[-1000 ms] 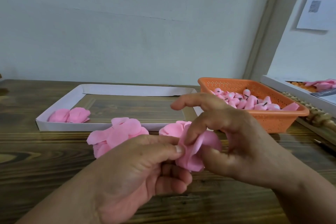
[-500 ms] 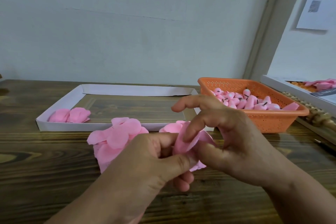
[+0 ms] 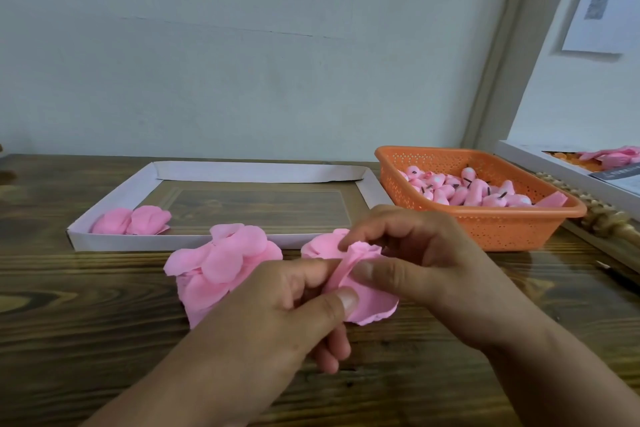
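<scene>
- Head view, nearest first: the left hand [image 3: 277, 315] and the right hand [image 3: 433, 270] meet over the wooden table [image 3: 86, 305], in front of the white tray [image 3: 173, 242] and towards its right end.
- Both pinch the pink flower [image 3: 374, 305]. The left thumb and forefinger hold its lower gathered part. The right thumb and curled fingers nip the rolled upper edge.
- The flower sits between the two hands, clear of the table. Its rolled fold slants from low on the left-hand side up towards the right hand. A broad, soft skirt of petal hangs under the right thumb.
- Both hands are equally close. Any further wrapping probably turns on the right hand drawing the petal round while the left holds the base still.
- The petal looks thin, matte and limp, like foam or crepe, with a slightly ragged rim.
- Just before the tray's front wall lies a loose petal pile [image 3: 221, 263], rounded and overlapping. A second petal heap [image 3: 322, 243] shows behind the right fingers.
- Inside the tray, in its left front corner, rest two finished flowers [image 3: 131, 220].
- Right of the tray stands a perforated orange basket [image 3: 502, 232] full of pink buds [image 3: 485, 191] with dark stubs.
- Behind the tray rises a plain pale wall [image 3: 242, 62].
</scene>
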Tool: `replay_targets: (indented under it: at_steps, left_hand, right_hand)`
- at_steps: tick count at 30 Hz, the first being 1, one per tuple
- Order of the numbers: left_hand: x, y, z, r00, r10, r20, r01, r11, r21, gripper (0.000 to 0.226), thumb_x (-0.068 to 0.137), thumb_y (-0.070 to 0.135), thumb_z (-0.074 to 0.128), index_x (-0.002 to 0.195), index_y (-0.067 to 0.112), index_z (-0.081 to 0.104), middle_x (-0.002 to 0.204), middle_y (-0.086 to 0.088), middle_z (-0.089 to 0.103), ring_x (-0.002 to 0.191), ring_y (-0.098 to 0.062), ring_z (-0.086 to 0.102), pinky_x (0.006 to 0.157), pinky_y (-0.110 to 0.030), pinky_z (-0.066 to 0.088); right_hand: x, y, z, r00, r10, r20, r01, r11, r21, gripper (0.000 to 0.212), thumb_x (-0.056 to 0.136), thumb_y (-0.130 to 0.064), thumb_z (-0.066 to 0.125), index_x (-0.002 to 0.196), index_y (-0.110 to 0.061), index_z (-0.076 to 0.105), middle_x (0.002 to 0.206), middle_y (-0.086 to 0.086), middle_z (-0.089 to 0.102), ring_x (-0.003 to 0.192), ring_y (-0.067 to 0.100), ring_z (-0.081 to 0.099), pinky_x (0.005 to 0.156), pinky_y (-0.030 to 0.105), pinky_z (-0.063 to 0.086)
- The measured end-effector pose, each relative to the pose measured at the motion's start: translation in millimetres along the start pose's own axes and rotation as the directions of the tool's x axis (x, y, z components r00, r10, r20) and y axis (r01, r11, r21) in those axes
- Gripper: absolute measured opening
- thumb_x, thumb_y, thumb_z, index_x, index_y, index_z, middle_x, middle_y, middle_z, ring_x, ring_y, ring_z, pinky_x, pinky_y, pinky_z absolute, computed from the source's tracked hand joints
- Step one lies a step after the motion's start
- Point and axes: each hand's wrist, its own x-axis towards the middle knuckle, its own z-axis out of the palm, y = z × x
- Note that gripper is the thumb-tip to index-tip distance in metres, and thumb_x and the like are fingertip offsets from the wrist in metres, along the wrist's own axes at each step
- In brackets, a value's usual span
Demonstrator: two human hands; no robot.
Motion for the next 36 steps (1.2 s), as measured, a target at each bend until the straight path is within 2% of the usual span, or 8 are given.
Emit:
replay_targets:
  at_steps: [7, 11, 14, 18, 23, 28, 32, 36]
  left_hand:
    - [4, -7, 2, 0.998, 0.004, -0.061, -0.009, 0.997, -0.070, 0.013, 0.085, 0.035, 0.063, 0.097, 0.034, 0.068, 0.069, -0.005, 0.070, 0.060, -0.015, 0.064, 0.060, -0.024, 0.050]
    - [6, -12, 9, 0.975, -0.006, -0.220, -0.027, 0.989, -0.146, 0.018, 0.074, 0.030, 0.063, 0.090, 0.022, 0.067, 0.071, -0.012, 0.071, 0.058, -0.017, 0.064, 0.058, -0.027, 0.051]
    - [8, -13, 13, 0.950, -0.042, -0.308, -0.032, 0.972, -0.231, 0.011, 0.079, 0.027, 0.064, 0.084, 0.019, 0.070, 0.067, -0.013, 0.070, 0.053, -0.016, 0.061, 0.050, -0.024, 0.047]
    - [9, -12, 17, 0.941, -0.070, -0.332, -0.040, 0.949, -0.314, 0.039, 0.068, 0.037, 0.064, 0.093, 0.006, 0.068, 0.063, -0.012, 0.067, 0.049, -0.015, 0.057, 0.043, -0.019, 0.044]
    - [5, -9, 17, 0.952, -0.205, -0.226, 0.053, 0.842, -0.537, 0.024, 0.063, 0.021, 0.066, 0.073, -0.001, 0.068, 0.052, -0.011, 0.057, 0.040, -0.011, 0.052, 0.034, -0.017, 0.040]
    - [-1, -2, 10, 0.962, -0.257, -0.094, 0.118, 0.700, -0.704, 0.014, 0.063, 0.015, 0.065, 0.054, 0.008, 0.072, 0.054, -0.012, 0.056, 0.037, -0.010, 0.051, 0.030, -0.015, 0.040]
    - [-4, 1, 5, 0.967, -0.253, 0.022, 0.182, 0.629, -0.755, 0.015, 0.068, 0.014, 0.064, 0.062, 0.004, 0.074, 0.055, -0.013, 0.059, 0.036, -0.012, 0.052, 0.030, -0.016, 0.042]
    - [-2, -1, 6, 0.970, -0.244, 0.025, 0.182, 0.651, -0.736, 0.017, 0.070, 0.016, 0.065, 0.068, 0.003, 0.076, 0.057, -0.014, 0.062, 0.034, -0.010, 0.052, 0.030, -0.016, 0.042]
  right_hand:
    - [2, -8, 4, 1.000, 0.008, -0.014, -0.009, 0.999, -0.031, 0.017, 0.080, -0.020, 0.067, 0.073, -0.005, 0.067, 0.065, 0.012, 0.064, 0.055, 0.013, 0.055, 0.050, 0.024, 0.043]
    - [5, -10, 9, 0.996, -0.005, -0.093, -0.004, 0.996, -0.091, 0.015, 0.084, -0.011, 0.066, 0.070, -0.008, 0.066, 0.058, 0.006, 0.063, 0.051, 0.009, 0.053, 0.047, 0.023, 0.042]
    - [7, -12, 15, 0.989, -0.030, -0.146, 0.005, 0.985, -0.170, 0.017, 0.084, -0.010, 0.066, 0.067, -0.012, 0.065, 0.059, 0.010, 0.063, 0.049, 0.018, 0.054, 0.046, 0.034, 0.045]
    - [8, -12, 21, 0.985, -0.024, -0.170, -0.016, 0.972, -0.234, 0.015, 0.083, -0.013, 0.065, 0.068, -0.011, 0.066, 0.054, 0.005, 0.063, 0.044, 0.008, 0.055, 0.041, 0.023, 0.044]
    - [6, -6, 19, 0.985, -0.054, -0.162, 0.023, 0.982, -0.187, 0.013, 0.086, -0.021, 0.065, 0.075, -0.014, 0.067, 0.059, 0.000, 0.062, 0.049, 0.003, 0.052, 0.045, 0.019, 0.041]
    - [-9, 2, 8, 0.895, -0.224, -0.386, 0.248, 0.969, 0.014, 0.018, 0.073, -0.023, 0.060, 0.084, -0.012, 0.068, 0.074, 0.000, 0.062, 0.064, 0.015, 0.055, 0.059, 0.025, 0.045]
    - [-21, 0, 12, 0.893, -0.321, -0.316, 0.300, 0.947, -0.113, 0.015, 0.071, -0.003, 0.063, 0.076, -0.016, 0.068, 0.081, 0.002, 0.062, 0.072, 0.023, 0.056, 0.063, 0.030, 0.045]
    - [-31, -8, 25, 0.881, -0.435, -0.183, 0.393, 0.891, -0.225, 0.011, 0.074, -0.015, 0.067, 0.083, -0.011, 0.072, 0.083, 0.002, 0.059, 0.069, 0.015, 0.058, 0.064, 0.021, 0.045]
